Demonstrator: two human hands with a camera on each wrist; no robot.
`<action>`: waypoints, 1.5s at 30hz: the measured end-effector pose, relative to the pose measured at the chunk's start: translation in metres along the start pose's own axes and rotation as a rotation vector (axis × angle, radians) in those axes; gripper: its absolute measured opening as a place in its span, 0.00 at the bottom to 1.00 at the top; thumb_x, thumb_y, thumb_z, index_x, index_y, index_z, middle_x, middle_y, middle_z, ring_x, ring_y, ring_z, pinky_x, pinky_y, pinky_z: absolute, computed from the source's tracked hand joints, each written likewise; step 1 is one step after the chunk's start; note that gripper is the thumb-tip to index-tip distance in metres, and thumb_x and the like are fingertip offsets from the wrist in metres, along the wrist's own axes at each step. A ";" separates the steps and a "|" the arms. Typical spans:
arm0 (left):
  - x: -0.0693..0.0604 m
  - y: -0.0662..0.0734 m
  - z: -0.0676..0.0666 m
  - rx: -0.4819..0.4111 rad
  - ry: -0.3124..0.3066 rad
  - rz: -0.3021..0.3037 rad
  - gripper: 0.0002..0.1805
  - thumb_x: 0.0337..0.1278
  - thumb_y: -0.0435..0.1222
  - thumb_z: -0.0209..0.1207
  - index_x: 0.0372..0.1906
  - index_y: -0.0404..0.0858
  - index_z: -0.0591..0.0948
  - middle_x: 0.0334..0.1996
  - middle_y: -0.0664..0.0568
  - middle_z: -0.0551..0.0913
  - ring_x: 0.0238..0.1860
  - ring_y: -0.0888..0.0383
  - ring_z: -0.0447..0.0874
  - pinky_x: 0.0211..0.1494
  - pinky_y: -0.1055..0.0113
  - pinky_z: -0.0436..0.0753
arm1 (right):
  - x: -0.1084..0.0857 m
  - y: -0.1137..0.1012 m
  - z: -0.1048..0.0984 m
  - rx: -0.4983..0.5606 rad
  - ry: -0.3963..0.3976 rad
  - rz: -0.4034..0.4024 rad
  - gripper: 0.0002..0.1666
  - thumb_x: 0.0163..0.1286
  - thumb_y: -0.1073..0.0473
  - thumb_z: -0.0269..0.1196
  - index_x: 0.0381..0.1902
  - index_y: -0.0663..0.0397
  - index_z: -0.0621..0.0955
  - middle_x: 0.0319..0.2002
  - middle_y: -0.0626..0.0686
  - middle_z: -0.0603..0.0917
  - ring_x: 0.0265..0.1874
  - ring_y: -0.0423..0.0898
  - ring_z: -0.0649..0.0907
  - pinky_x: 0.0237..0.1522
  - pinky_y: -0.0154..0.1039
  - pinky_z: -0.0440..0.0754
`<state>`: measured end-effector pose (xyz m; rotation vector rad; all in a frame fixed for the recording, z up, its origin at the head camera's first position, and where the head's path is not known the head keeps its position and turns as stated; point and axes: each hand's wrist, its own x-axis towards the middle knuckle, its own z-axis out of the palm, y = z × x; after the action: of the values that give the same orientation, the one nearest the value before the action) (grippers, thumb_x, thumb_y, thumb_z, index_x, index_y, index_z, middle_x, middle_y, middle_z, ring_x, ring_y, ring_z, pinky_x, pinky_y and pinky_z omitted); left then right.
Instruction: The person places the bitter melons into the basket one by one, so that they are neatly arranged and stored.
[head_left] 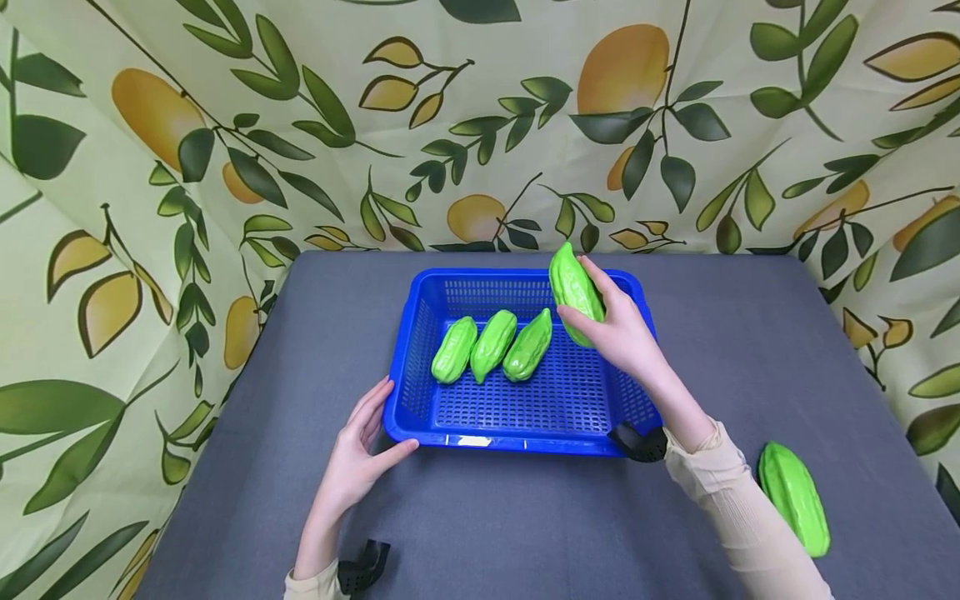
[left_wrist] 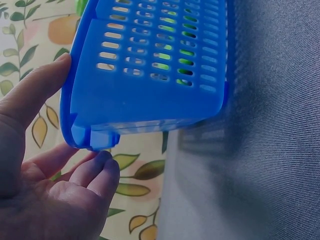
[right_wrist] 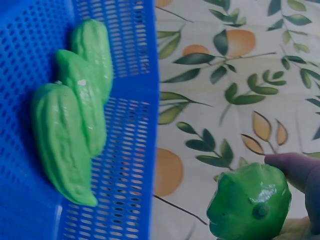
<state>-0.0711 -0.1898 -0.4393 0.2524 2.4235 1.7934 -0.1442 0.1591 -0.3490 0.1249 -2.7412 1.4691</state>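
Shows bright lime green on the raised gourd (head_left: 573,287), with whitish glints, and repeats that green on the three gourds (head_left: 492,346) in the basket (head_left: 570,447) and on the lone gourd (head_left: 795,500) on the bench (head_left: 525,525). Gives saturated blue to the basket, patterned with rows of small slots. Turns slate blue-grey on the bench, finely lined in the left wrist view. Scatters orange fruits, dark-green and olive leaves, dark-outlined ochre leaves and dark stems over the cream cloth (head_left: 300,192). Shows pale cream on the sleeves (head_left: 750,517), black on the wrist bands (head_left: 641,444).
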 end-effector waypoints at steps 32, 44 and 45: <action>-0.001 -0.001 -0.002 0.004 -0.001 -0.016 0.46 0.46 0.30 0.69 0.72 0.41 0.60 0.73 0.47 0.55 0.74 0.46 0.54 0.72 0.55 0.56 | 0.022 0.028 0.028 0.231 -0.107 0.337 0.42 0.70 0.56 0.55 0.73 0.64 0.49 0.67 0.67 0.64 0.60 0.56 0.70 0.64 0.46 0.71; 0.000 -0.001 -0.001 0.015 -0.001 -0.015 0.46 0.46 0.31 0.69 0.72 0.41 0.60 0.73 0.47 0.55 0.74 0.45 0.54 0.72 0.54 0.56 | 0.030 0.034 0.033 0.207 -0.168 0.472 0.41 0.71 0.56 0.53 0.72 0.69 0.49 0.67 0.67 0.64 0.61 0.54 0.70 0.64 0.45 0.71; 0.000 -0.001 -0.001 0.019 -0.002 -0.016 0.46 0.46 0.31 0.69 0.72 0.41 0.60 0.73 0.47 0.55 0.74 0.45 0.54 0.72 0.54 0.56 | 0.031 0.035 0.033 0.207 -0.171 0.482 0.41 0.71 0.56 0.52 0.72 0.70 0.49 0.67 0.68 0.64 0.61 0.54 0.69 0.64 0.45 0.71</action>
<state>-0.0715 -0.1913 -0.4397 0.2349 2.4356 1.7634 -0.1779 0.1490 -0.3947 -0.4603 -2.8766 1.9337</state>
